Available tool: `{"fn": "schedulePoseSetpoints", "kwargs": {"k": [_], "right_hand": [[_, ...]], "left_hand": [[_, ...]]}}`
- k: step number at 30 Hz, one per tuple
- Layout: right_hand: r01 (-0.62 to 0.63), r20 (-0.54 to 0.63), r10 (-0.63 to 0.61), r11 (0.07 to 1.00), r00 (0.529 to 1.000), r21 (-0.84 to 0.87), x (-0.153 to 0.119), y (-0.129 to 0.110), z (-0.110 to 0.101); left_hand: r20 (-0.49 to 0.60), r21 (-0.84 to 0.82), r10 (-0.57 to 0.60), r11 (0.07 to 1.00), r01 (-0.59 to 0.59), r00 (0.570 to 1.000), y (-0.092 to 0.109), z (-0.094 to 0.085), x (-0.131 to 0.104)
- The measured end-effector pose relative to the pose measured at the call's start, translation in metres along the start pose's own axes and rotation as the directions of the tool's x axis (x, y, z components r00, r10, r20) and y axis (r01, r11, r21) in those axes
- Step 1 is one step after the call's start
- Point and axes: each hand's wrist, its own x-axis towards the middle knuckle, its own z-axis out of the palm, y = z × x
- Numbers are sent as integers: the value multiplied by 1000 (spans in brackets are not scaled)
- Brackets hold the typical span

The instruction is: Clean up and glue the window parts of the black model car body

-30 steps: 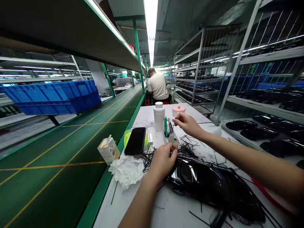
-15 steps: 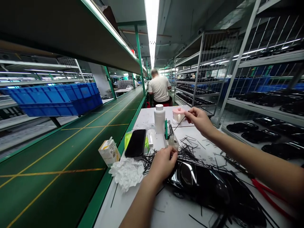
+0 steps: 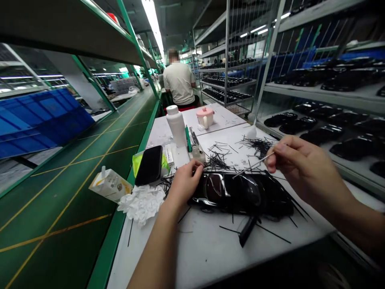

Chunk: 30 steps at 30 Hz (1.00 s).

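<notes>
A glossy black model car (image 3: 231, 192) lies on the white table in front of me. My left hand (image 3: 185, 180) is closed at the car's left end, thumb and forefinger together; what lies under the fingers is partly hidden. Between the thumb and fingers of my right hand (image 3: 300, 168) is a thin greyish rod (image 3: 252, 165), its tip just over the car's far side. Cut black strips (image 3: 218, 160) are strewn behind the car, with a second pile (image 3: 260, 147) farther right. A black flat-ended piece (image 3: 247, 232) juts out on the near side.
Behind my left hand are a phone (image 3: 148, 165), crumpled tissue (image 3: 142, 204) and a tilted drink carton (image 3: 110, 184). A white bottle (image 3: 177, 126) and pink-lidded cup (image 3: 205, 116) stand farther back. A green conveyor (image 3: 75, 188) runs left; racks of black cars (image 3: 319, 128) stand right. A person (image 3: 179, 82) sits ahead.
My right hand has come back from near the cup to the car's right side, bringing the thin rod over the car. My left hand stays at the car's end. The view has tilted and shifted.
</notes>
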Motion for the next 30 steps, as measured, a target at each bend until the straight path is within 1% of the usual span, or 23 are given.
{"fn": "schedulePoseSetpoints", "kwargs": {"k": [2, 4, 7, 10, 13, 17, 22, 30], "right_hand": [[18, -57, -19, 1000, 998, -6, -24, 6, -5], [41, -88, -42, 999, 995, -17, -43, 15, -6], [74, -96, -80, 995, 992, -64, -64, 28, -3], [138, -75, -148, 982, 986, -125, -76, 36, 3], [214, -27, -222, 961, 975, -177, -80, 43, 6], [263, 31, -262, 948, 965, -180, -78, 50, 6], [310, 67, -302, 934, 951, -176, -76, 53, 8], [315, 80, -305, 933, 949, -172, -82, 53, 11]], "left_hand": [[4, -17, -13, 1000, 13, 1000, 0, 0, 1], [5, -33, -26, 999, 26, 1000, 0, 0, 1], [6, -58, -36, 998, 37, 999, -1, 1, 1], [7, -84, -50, 995, 50, 999, -2, 2, 4], [10, -115, -75, 990, 75, 997, -3, 3, 6], [6, -155, -97, 983, 97, 995, -4, 3, 8], [7, -163, -109, 981, 108, 994, -3, 3, 8], [0, -159, -107, 982, 106, 994, -4, 2, 6]]}}
